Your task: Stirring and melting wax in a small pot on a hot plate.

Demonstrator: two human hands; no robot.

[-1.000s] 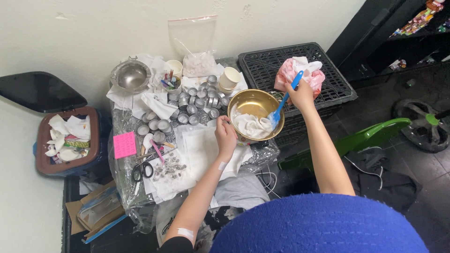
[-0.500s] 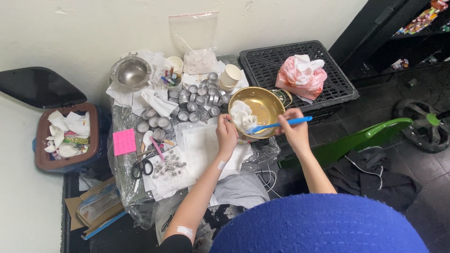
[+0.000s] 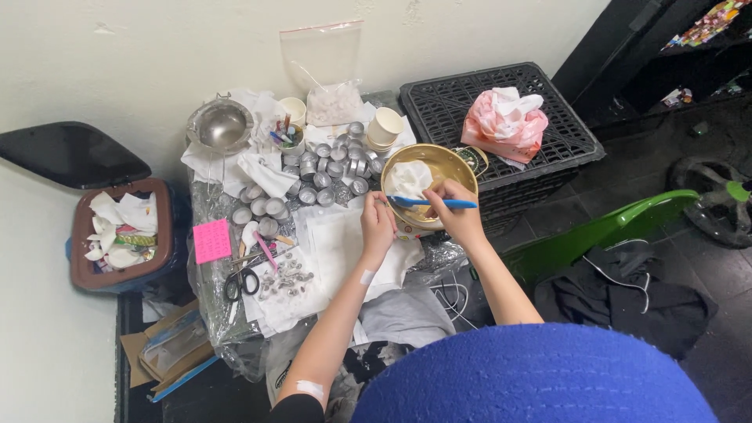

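Observation:
A gold metal bowl (image 3: 448,163) stands at the table's right side with a white crumpled tissue (image 3: 410,178) inside it on the left. My right hand (image 3: 456,215) grips a blue spatula (image 3: 431,203), held level across the bowl's near rim with its blade pointing left at the tissue. My left hand (image 3: 377,228) rests closed against the bowl's near left rim; whether it grips the rim I cannot tell.
Several small metal tins (image 3: 325,168), paper cups (image 3: 385,127), a steel strainer bowl (image 3: 219,126), scissors (image 3: 240,282) and a pink sticky pad (image 3: 211,240) crowd the table. A black crate (image 3: 548,145) with a pink bag (image 3: 505,122) stands right. A waste bin (image 3: 117,235) stands left.
My right hand drew back from the far right of the bowl to its near rim, swinging the spatula from upright to level. The tissue shifted to the bowl's left side.

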